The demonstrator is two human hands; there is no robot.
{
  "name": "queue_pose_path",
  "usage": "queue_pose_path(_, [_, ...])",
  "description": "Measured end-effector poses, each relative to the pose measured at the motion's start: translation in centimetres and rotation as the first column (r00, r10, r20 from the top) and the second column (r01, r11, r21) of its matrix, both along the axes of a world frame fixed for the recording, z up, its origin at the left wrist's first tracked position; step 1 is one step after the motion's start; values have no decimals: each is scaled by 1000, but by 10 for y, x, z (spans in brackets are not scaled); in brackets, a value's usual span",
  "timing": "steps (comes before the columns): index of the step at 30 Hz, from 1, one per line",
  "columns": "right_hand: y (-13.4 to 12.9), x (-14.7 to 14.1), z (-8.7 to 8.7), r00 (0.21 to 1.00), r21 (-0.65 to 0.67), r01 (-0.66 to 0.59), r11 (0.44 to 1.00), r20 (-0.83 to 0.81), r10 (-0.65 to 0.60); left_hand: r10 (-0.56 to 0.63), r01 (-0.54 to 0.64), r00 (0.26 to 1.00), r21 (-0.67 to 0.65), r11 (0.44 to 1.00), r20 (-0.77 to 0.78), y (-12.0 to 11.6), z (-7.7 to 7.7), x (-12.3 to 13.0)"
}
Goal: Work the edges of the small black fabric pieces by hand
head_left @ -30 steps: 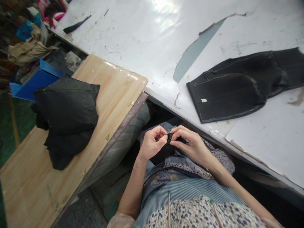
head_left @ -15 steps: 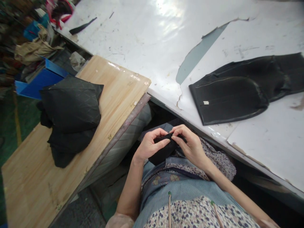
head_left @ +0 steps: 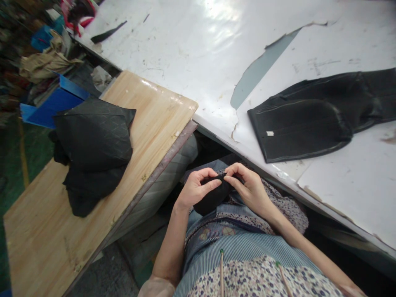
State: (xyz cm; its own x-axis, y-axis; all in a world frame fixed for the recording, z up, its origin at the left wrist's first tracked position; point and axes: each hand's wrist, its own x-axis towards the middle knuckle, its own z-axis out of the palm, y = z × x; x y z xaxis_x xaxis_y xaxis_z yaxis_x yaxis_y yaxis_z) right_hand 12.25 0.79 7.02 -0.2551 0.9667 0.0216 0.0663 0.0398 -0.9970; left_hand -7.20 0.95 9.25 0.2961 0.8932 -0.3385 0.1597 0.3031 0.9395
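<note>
Just above my lap, my left hand (head_left: 198, 187) and my right hand (head_left: 246, 185) face each other, fingertips close together. Each pinches the upper edge of a piece of black fabric (head_left: 210, 199) between thumb and fingers. The fabric hangs down in front of my patterned apron (head_left: 229, 231). What exactly lies between the fingertips is too small to make out. On the white table to the right lies a flat black garment piece (head_left: 303, 130) with a small pale tag.
A wooden board (head_left: 161, 107) stands at the left, with a heap of black fabric (head_left: 95, 144) on it. The white table (head_left: 185, 49) has a torn covering. A blue box (head_left: 55, 103) and piled cloth (head_left: 46, 62) sit beyond the board. A black strip (head_left: 108, 32) lies at the table's far left.
The fingertips of both hands have shifted slightly along the fabric's edge, still pinching it. The whole view has moved a little; the things on the table and board lie as before.
</note>
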Motion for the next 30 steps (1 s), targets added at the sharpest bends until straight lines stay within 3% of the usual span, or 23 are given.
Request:
queue_pose_path(6, [1, -4, 5, 1000, -35, -12, 999, -16, 12, 9, -9, 1000, -34, 999, 3, 0, 3, 0])
queue_pose_path(11, [5, -5, 9, 998, 22, -58, 998, -14, 58, -39, 40, 999, 65, 997, -21, 2, 17, -7])
queue_pose_path(17, [11, 8, 5, 994, 27, -106, 994, 26, 105, 95, -103, 993, 120, 987, 73, 0, 15, -15])
queue_pose_path(22, [10, 7, 7, 994, 8, -103, 995, 22, 103, 106, -115, 991, 117, 986, 79, -3, 11, -17])
queue_pose_path(26, [9, 4, 5, 993, 18, -110, 994, 54, 109, 72, -73, 997, 55, 996, 28, -4, 13, -19])
queue_pose_path(30, [9, 0, 3, 989, 51, -108, 993, 111, 102, 34, -27, 991, 57, 998, -127, -4, 20, -17])
